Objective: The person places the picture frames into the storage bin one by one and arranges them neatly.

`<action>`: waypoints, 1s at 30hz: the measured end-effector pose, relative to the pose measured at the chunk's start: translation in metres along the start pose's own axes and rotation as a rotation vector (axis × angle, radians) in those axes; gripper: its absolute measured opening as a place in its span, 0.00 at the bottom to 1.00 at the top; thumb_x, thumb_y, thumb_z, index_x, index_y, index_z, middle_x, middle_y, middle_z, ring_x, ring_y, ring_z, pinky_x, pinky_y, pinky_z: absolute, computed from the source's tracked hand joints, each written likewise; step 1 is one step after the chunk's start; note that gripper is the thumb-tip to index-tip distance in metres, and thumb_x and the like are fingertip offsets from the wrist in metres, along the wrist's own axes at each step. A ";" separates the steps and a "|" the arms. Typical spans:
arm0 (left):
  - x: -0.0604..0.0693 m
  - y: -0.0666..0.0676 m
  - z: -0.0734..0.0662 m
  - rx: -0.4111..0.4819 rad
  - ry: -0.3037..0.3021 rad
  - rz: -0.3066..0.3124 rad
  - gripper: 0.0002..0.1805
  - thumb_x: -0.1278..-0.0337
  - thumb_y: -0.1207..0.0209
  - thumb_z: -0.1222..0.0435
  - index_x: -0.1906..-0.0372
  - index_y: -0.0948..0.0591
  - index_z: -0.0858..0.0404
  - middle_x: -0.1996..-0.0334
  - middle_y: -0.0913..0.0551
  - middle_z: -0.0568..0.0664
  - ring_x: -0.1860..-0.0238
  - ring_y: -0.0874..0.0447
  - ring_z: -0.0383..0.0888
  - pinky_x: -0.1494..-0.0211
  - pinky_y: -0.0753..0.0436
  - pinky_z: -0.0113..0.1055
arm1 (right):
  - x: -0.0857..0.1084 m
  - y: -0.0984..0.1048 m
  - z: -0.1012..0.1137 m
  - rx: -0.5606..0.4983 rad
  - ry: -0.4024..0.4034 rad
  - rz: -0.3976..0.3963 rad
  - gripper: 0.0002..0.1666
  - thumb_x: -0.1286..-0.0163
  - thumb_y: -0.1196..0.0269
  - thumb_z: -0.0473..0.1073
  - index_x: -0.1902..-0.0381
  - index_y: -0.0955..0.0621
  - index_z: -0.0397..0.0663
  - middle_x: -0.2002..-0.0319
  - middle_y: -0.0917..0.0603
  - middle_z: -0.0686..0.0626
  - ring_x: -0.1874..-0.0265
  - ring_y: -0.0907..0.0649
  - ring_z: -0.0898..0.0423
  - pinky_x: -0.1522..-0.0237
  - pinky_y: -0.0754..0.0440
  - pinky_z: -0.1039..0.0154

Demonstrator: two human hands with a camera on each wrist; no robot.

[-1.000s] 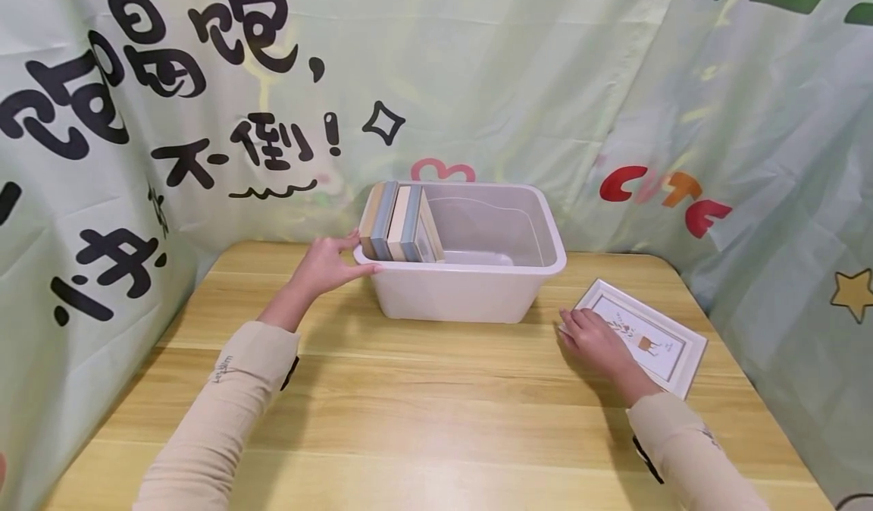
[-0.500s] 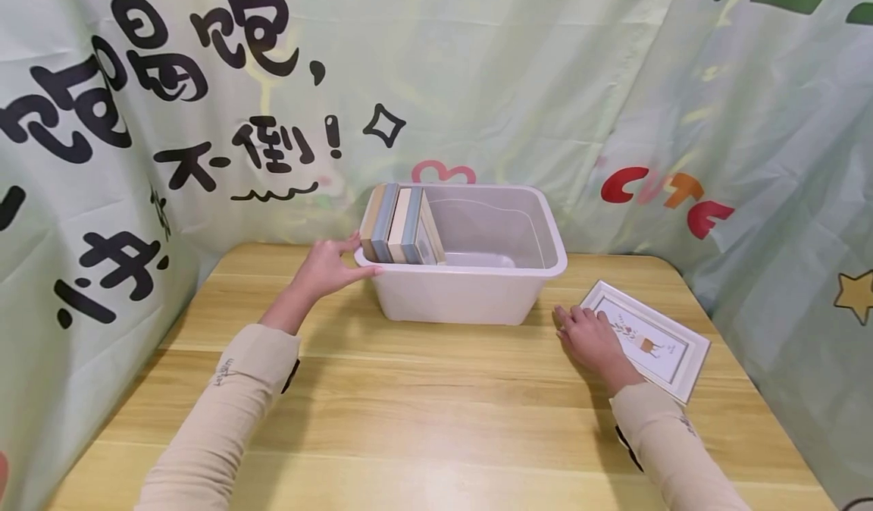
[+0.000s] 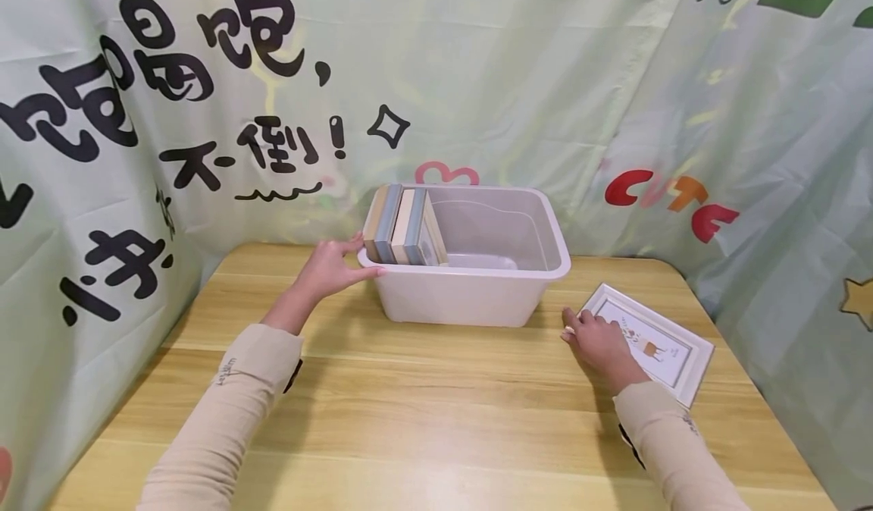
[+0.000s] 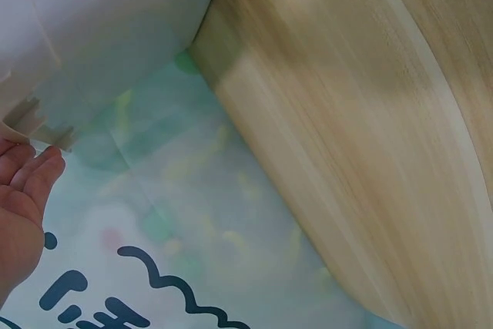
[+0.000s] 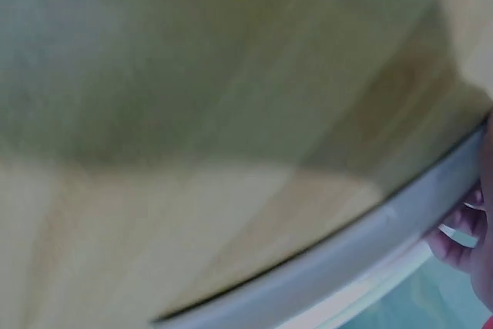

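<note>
A white picture frame (image 3: pixel 692 359) with a drawing of an animal lies face up on the right of the table. At its left corner, my right hand (image 3: pixel 600 344) grips the frame's edge, covering part of the picture. In the right wrist view, fingers (image 5: pixel 454 248) bend over that edge. My left hand (image 3: pixel 330 268) holds the left end of a pale grey plastic storage bin (image 3: pixel 464 296), thumb along the front rim. Its fingertips (image 4: pixel 50 161) touch the rim in the left wrist view. Several thin frame-like pieces (image 3: pixel 402 227), beige and blue, stand side by side inside the bin's left end.
The wooden table (image 3: pixel 436 405) carries the bin near its back edge. A printed fabric curtain (image 3: pixel 518 79) hangs close behind the table and along both sides. The bin's right part shows its bare floor (image 3: pixel 484 261).
My right hand first slid a little left over the frame's corner, and its fingers now bend round the edge there. The left hand and the bin stay in place; the camera view shifted slightly.
</note>
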State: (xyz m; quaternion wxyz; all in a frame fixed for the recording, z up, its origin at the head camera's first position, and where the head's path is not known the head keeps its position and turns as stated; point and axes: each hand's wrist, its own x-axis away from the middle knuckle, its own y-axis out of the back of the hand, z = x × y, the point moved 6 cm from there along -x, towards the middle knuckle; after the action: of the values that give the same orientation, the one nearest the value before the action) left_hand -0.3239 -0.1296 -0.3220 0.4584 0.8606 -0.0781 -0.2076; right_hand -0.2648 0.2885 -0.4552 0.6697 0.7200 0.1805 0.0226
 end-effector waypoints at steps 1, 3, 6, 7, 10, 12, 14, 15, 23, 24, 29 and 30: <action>0.000 0.000 -0.001 0.003 -0.003 -0.003 0.41 0.58 0.32 0.49 0.44 0.27 0.74 0.41 0.29 0.62 0.40 0.30 0.60 0.49 0.22 0.47 | 0.000 0.000 -0.001 -0.005 0.007 0.007 0.22 0.36 0.41 0.49 0.49 0.28 0.42 0.70 0.24 0.37 0.76 0.22 0.39 0.78 0.26 0.45; 0.000 0.001 -0.001 0.007 -0.007 -0.007 0.41 0.59 0.31 0.49 0.44 0.27 0.74 0.41 0.29 0.62 0.40 0.30 0.60 0.48 0.22 0.47 | -0.001 0.001 -0.004 -0.028 0.020 0.025 0.22 0.37 0.40 0.49 0.50 0.28 0.43 0.73 0.25 0.38 0.78 0.22 0.39 0.80 0.25 0.46; 0.000 0.001 -0.001 0.012 -0.004 -0.009 0.41 0.59 0.31 0.49 0.44 0.27 0.74 0.41 0.29 0.62 0.40 0.30 0.60 0.45 0.23 0.48 | -0.001 0.003 -0.005 -0.070 0.049 0.050 0.21 0.38 0.39 0.49 0.54 0.28 0.41 0.76 0.26 0.39 0.80 0.22 0.41 0.81 0.25 0.47; -0.001 0.001 -0.001 0.015 -0.003 -0.009 0.41 0.59 0.31 0.50 0.44 0.27 0.74 0.41 0.29 0.62 0.40 0.30 0.60 0.45 0.23 0.48 | -0.002 0.004 -0.005 -0.089 0.060 0.052 0.20 0.38 0.39 0.48 0.55 0.27 0.41 0.77 0.26 0.40 0.80 0.22 0.41 0.81 0.24 0.47; -0.001 0.001 -0.001 0.025 0.002 -0.004 0.40 0.59 0.31 0.50 0.44 0.27 0.74 0.41 0.29 0.62 0.39 0.31 0.60 0.44 0.23 0.48 | -0.003 0.009 -0.003 -0.125 0.102 0.044 0.17 0.40 0.37 0.46 0.62 0.28 0.39 0.79 0.27 0.41 0.82 0.23 0.43 0.81 0.24 0.49; -0.001 0.000 0.000 0.028 0.007 0.003 0.40 0.58 0.31 0.50 0.44 0.28 0.73 0.40 0.30 0.62 0.39 0.30 0.60 0.46 0.22 0.47 | -0.004 0.013 -0.001 -0.140 0.132 0.035 0.17 0.42 0.35 0.45 0.65 0.28 0.39 0.80 0.28 0.42 0.83 0.23 0.44 0.81 0.24 0.50; -0.001 0.000 0.000 0.028 0.014 0.012 0.41 0.58 0.32 0.49 0.43 0.28 0.73 0.40 0.30 0.61 0.39 0.30 0.59 0.47 0.22 0.47 | -0.006 0.015 0.000 -0.150 0.152 0.041 0.17 0.44 0.34 0.43 0.68 0.29 0.39 0.82 0.28 0.44 0.83 0.24 0.46 0.81 0.25 0.51; -0.001 0.000 0.001 0.028 0.016 0.016 0.41 0.58 0.32 0.49 0.43 0.28 0.73 0.39 0.30 0.61 0.39 0.31 0.59 0.48 0.23 0.47 | -0.007 0.016 0.000 -0.153 0.158 0.049 0.17 0.44 0.33 0.42 0.69 0.29 0.39 0.82 0.28 0.45 0.83 0.24 0.46 0.81 0.25 0.52; -0.002 -0.002 0.001 0.021 0.015 0.019 0.41 0.58 0.32 0.49 0.43 0.28 0.74 0.40 0.30 0.62 0.40 0.29 0.60 0.44 0.23 0.48 | -0.009 0.015 0.003 -0.076 0.124 0.088 0.12 0.54 0.36 0.35 0.74 0.29 0.39 0.84 0.25 0.45 0.86 0.25 0.49 0.83 0.25 0.53; -0.002 -0.002 0.001 0.021 0.015 0.017 0.41 0.58 0.32 0.49 0.43 0.28 0.74 0.40 0.30 0.62 0.40 0.29 0.60 0.45 0.23 0.47 | -0.008 0.016 0.004 -0.049 0.122 0.071 0.12 0.56 0.37 0.35 0.75 0.29 0.39 0.84 0.25 0.45 0.87 0.25 0.49 0.84 0.26 0.53; -0.002 -0.002 0.003 0.023 0.013 0.008 0.41 0.58 0.32 0.49 0.43 0.28 0.74 0.40 0.30 0.62 0.46 0.23 0.60 0.52 0.22 0.45 | -0.006 0.021 0.013 0.109 0.120 -0.071 0.10 0.55 0.39 0.33 0.77 0.30 0.37 0.85 0.27 0.44 0.89 0.26 0.49 0.89 0.27 0.54; -0.002 -0.002 0.003 0.023 0.013 0.007 0.41 0.58 0.32 0.49 0.43 0.28 0.74 0.40 0.30 0.62 0.45 0.24 0.60 0.50 0.21 0.46 | -0.005 0.023 0.014 0.142 0.116 -0.104 0.09 0.53 0.40 0.32 0.77 0.30 0.37 0.85 0.28 0.43 0.89 0.26 0.49 0.90 0.27 0.54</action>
State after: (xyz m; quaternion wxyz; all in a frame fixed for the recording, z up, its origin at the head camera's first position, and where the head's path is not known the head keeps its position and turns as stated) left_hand -0.3270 -0.1304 -0.3247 0.4497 0.8669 -0.0804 -0.1995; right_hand -0.2607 0.2725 -0.4333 0.6057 0.7528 0.2572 0.0166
